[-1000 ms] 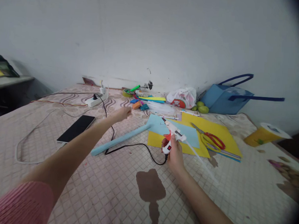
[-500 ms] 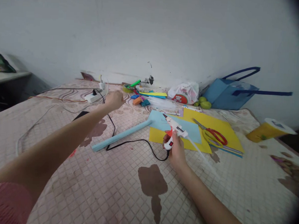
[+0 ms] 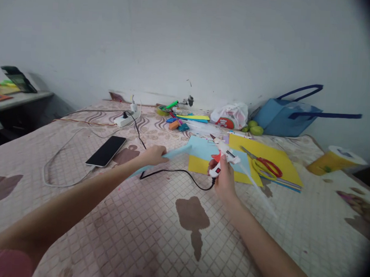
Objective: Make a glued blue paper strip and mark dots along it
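My right hand (image 3: 224,178) is wrapped around the handle of a white hot glue gun (image 3: 224,151) with an orange trigger. Its dark nozzle points up and away, and a long clear glue stick (image 3: 259,191) sticks out of its back end. My left hand (image 3: 154,155) is closed on the middle of a rolled light-blue paper tube (image 3: 178,151), covering part of it. Under the glue gun lie a light-blue sheet (image 3: 200,147) and a yellow sheet (image 3: 197,164). Red-and-yellow scissors (image 3: 266,166) rest on more paper to the right.
The black cord (image 3: 177,171) runs across the cloth toward a white power strip (image 3: 124,119). A phone (image 3: 106,151) lies at left. Behind are clay blocks (image 3: 174,125), a plastic bag (image 3: 231,115), green fruit (image 3: 256,130) and a blue bag (image 3: 287,119). A yellow roll (image 3: 329,162) lies at right.
My left hand has come back from near the power strip and closed on the blue tube. The phone now shows uncovered. My right hand keeps holding the glue gun.
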The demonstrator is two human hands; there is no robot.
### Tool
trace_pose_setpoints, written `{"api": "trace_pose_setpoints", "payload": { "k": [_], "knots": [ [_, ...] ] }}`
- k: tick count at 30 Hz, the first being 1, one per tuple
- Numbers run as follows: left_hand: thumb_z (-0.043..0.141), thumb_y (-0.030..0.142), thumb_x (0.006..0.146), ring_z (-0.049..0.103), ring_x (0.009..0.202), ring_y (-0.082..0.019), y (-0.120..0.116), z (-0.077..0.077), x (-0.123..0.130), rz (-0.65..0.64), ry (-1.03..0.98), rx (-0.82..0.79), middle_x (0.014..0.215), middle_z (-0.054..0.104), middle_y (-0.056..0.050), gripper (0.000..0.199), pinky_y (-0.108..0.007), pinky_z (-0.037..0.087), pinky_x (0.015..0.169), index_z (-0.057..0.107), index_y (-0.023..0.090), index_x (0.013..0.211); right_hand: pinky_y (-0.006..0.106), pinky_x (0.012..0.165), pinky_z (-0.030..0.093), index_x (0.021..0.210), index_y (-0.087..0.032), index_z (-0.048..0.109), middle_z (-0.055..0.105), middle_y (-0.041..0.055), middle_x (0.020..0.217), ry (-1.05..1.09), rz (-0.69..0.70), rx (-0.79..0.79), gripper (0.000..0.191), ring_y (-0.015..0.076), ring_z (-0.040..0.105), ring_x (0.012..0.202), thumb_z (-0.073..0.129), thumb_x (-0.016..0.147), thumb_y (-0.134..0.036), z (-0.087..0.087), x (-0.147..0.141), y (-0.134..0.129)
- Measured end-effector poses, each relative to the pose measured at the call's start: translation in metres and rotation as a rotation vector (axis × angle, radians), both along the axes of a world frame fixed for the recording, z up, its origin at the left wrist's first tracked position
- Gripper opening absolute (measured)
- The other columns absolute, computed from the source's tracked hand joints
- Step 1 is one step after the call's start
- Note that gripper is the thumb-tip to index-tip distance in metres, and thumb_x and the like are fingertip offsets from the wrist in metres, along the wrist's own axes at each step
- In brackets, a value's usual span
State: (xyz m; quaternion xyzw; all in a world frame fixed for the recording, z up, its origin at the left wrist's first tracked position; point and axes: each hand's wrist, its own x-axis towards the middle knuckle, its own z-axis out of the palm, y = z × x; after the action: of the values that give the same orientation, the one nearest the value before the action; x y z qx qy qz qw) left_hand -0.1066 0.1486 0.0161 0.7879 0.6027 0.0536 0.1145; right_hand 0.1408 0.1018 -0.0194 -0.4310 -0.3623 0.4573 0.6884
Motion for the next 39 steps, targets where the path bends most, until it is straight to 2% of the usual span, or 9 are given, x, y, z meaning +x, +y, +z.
{"api": "trace_pose_setpoints", "payload": {
  "k": [4,8,13,17,21,25,29,34,39],
  "knots": [
    [0.052,0.039,0.076,0.060,0.074,-0.018,-0.007,0.042,-0.013,0.017,-0.173,0.113,0.084,0.065,-0.005,0.026,-0.026,0.041,0.062,0.058,0.016,0.086,0.021,0.038,0.038,0.078,-0.016,0.058,0.055,-0.0028,0.057,0.006,-0.025,0.073,0.041,0.0089,0.050,0.045,0.054,0.075,-0.057,0.018,0.013,0.011],
    [0.052,0.043,0.078,0.058,0.068,-0.016,-0.050,0.070,-0.009,-0.117,-0.467,0.146,0.077,0.065,-0.003,0.029,-0.026,0.040,0.059,0.055,0.017,0.091,0.022,0.040,0.041,0.071,-0.018,0.054,0.054,-0.0044,0.051,-0.022,-0.143,0.129,0.038,0.0093,0.051,0.043,0.058,0.073,-0.055,0.047,0.033,0.043],
    [0.059,0.040,0.073,0.058,0.065,-0.015,-0.107,0.040,0.026,-0.245,-0.326,-0.130,0.077,0.065,0.000,0.026,-0.025,0.037,0.054,0.058,0.025,0.094,0.022,0.042,0.043,0.069,-0.020,0.048,0.052,-0.0054,0.049,-0.028,-0.206,0.225,0.035,0.0098,0.052,0.043,0.056,0.076,-0.053,0.095,0.057,0.082],
    [0.057,0.031,0.074,0.060,0.077,-0.020,-0.115,0.008,0.038,-0.239,-0.214,-0.114,0.085,0.066,-0.004,0.018,-0.027,0.039,0.061,0.060,0.023,0.090,0.024,0.044,0.042,0.069,-0.021,0.048,0.052,-0.0050,0.049,-0.063,-0.206,0.320,0.030,0.0106,0.051,0.043,0.050,0.082,-0.048,0.116,0.067,0.076],
    [0.056,0.037,0.076,0.059,0.073,-0.018,-0.105,0.017,0.011,-0.164,-0.236,-0.102,0.083,0.066,-0.003,0.020,-0.026,0.039,0.060,0.061,0.021,0.088,0.025,0.042,0.038,0.071,-0.019,0.055,0.051,-0.0037,0.050,-0.148,-0.129,0.358,0.023,0.0100,0.047,0.042,0.055,0.080,-0.040,0.109,0.066,0.041],
    [0.050,0.044,0.080,0.056,0.061,-0.015,-0.089,0.029,-0.025,-0.056,-0.325,-0.012,0.068,0.061,0.000,0.026,-0.025,0.038,0.055,0.059,0.019,0.081,0.023,0.040,0.034,0.076,-0.018,0.059,0.048,-0.0034,0.052,0.004,0.027,0.241,0.026,0.0090,0.043,0.042,0.051,0.081,-0.042,0.101,0.060,0.006],
    [0.049,0.044,0.081,0.060,0.064,-0.014,-0.076,0.015,-0.026,-0.062,-0.584,-0.135,0.069,0.062,-0.001,0.028,-0.024,0.045,0.058,0.056,0.017,0.087,0.021,0.041,0.033,0.076,-0.019,0.058,0.042,-0.0039,0.054,0.134,0.113,0.174,0.030,0.0075,0.040,0.045,0.043,0.085,-0.043,0.109,0.053,-0.016],
    [0.049,0.042,0.082,0.064,0.078,-0.015,-0.069,-0.001,-0.004,-0.147,-0.817,-0.357,0.087,0.067,-0.005,0.028,-0.026,0.050,0.067,0.054,0.017,0.093,0.021,0.041,0.035,0.075,-0.020,0.056,0.040,-0.0041,0.057,0.153,0.092,0.173,0.030,0.0079,0.042,0.047,0.045,0.084,-0.046,0.116,0.058,-0.015],
    [0.050,0.043,0.080,0.059,0.070,-0.014,-0.042,0.011,-0.007,-0.117,-0.651,-0.085,0.076,0.063,-0.003,0.029,-0.025,0.045,0.060,0.058,0.015,0.085,0.025,0.044,0.040,0.069,-0.020,0.055,0.047,-0.0037,0.053,0.020,-0.093,0.246,0.028,0.0104,0.047,0.046,0.051,0.082,-0.044,0.109,0.064,0.009]
  ]
}}
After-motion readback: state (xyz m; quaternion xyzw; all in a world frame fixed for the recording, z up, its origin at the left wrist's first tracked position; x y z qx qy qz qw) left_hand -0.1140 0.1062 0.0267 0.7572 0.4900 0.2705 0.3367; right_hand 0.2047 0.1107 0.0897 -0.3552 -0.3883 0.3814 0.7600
